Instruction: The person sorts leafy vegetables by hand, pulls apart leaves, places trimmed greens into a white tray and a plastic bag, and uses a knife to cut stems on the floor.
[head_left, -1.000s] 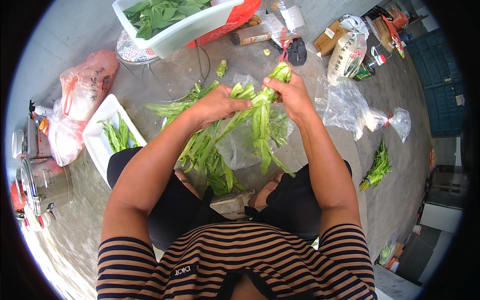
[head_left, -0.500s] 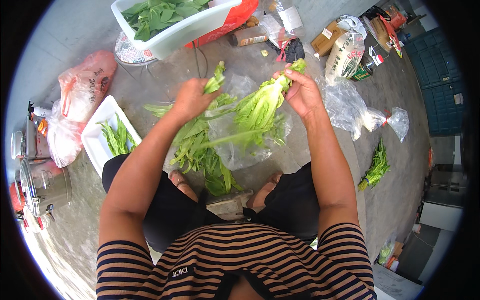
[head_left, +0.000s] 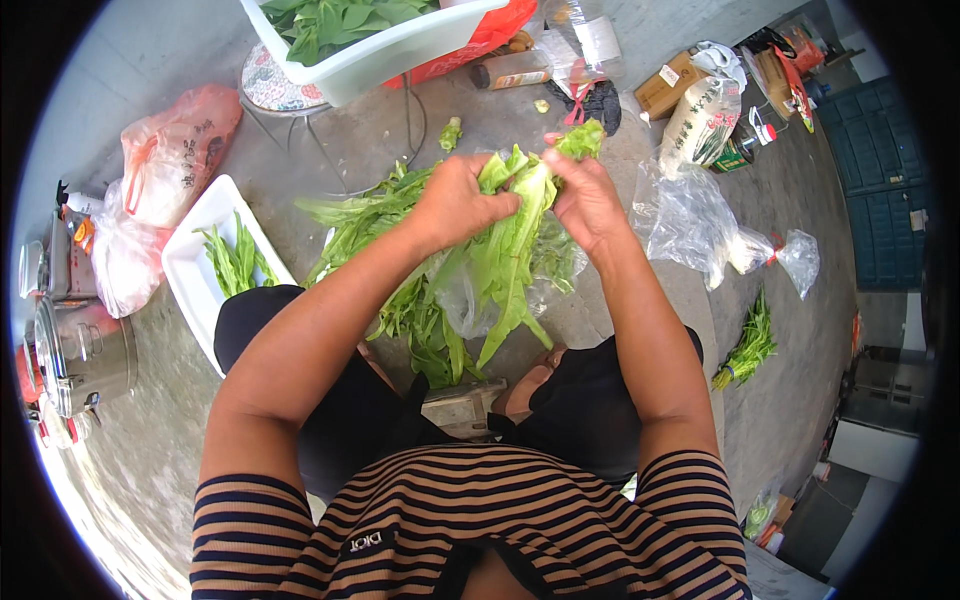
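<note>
Bunched between my hands is a long leafy green stalk (head_left: 518, 260), its pale stem end pointing up to the right and its leaves hanging down. My left hand (head_left: 462, 208) is closed on leaves near the upper middle of it. My right hand (head_left: 585, 195) grips it by the stem end, thumb near the top. Below and left of them, a loose pile of long leaves (head_left: 410, 325) lies over a clear plastic bag (head_left: 465, 300). A cut stalk piece (head_left: 450, 133) lies on the concrete floor beyond my hands.
A white tray (head_left: 180, 280) holding leaves is at left, near pink bags (head_left: 165, 160). A tub of leaves (head_left: 375, 70) stands on a stool ahead. Clear bags (head_left: 705, 230), a tied greens bundle (head_left: 745, 350) and a cardboard box (head_left: 660, 90) are to the right. Steel pots (head_left: 85, 360) stand far left.
My left hand moved up and away half a second ago, and is now back beside my right hand on the leaves. My right hand shifted slightly down and left.
</note>
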